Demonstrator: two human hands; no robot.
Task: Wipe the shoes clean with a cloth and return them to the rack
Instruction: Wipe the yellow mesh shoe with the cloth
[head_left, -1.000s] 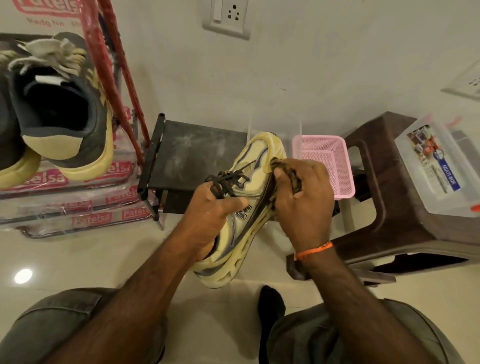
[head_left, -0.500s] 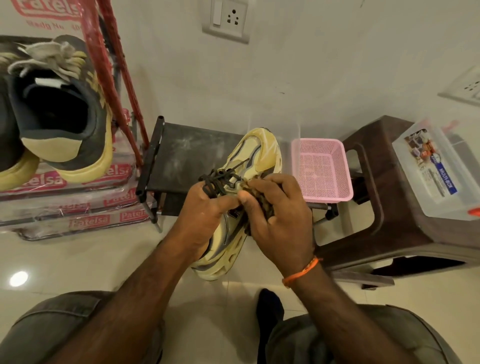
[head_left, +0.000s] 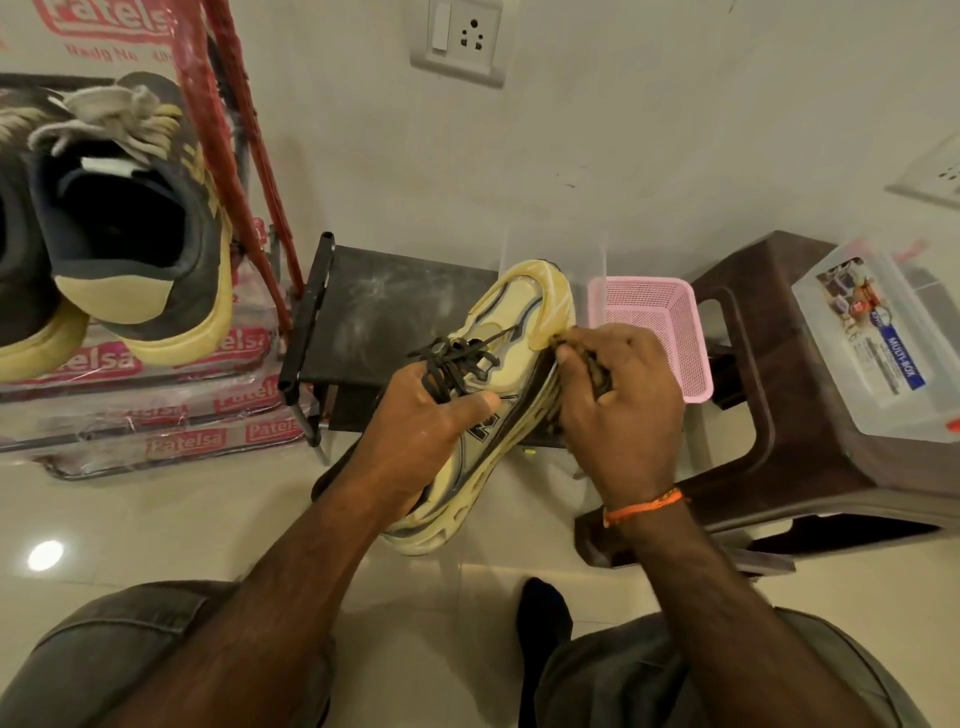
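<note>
A pale yellow sneaker (head_left: 511, 332) with black laces is held in the air above the floor, toe pointing away from me. My left hand (head_left: 415, 431) grips it from the left around the collar and laces. My right hand (head_left: 618, 410) holds a dark bunched cloth (head_left: 597, 371) against the shoe's right side, near the forefoot sole. Most of the cloth is hidden in my fingers. A dark sneaker with a yellow sole (head_left: 135, 228) sits on the rack at the upper left, with part of another shoe (head_left: 21, 312) beside it.
A low black shelf (head_left: 384, 322) stands behind the held shoe. A pink mesh basket (head_left: 649, 332) sits to its right, then a brown plastic stool (head_left: 779, 457) carrying a clear lidded box (head_left: 878, 343). Red rack legs (head_left: 228, 156) and wrapped packages (head_left: 156, 410) are at left.
My right hand with the cloth slid down toward the laces, then back out toward the toe along the shoe's right side. My left hand kept its hold.
</note>
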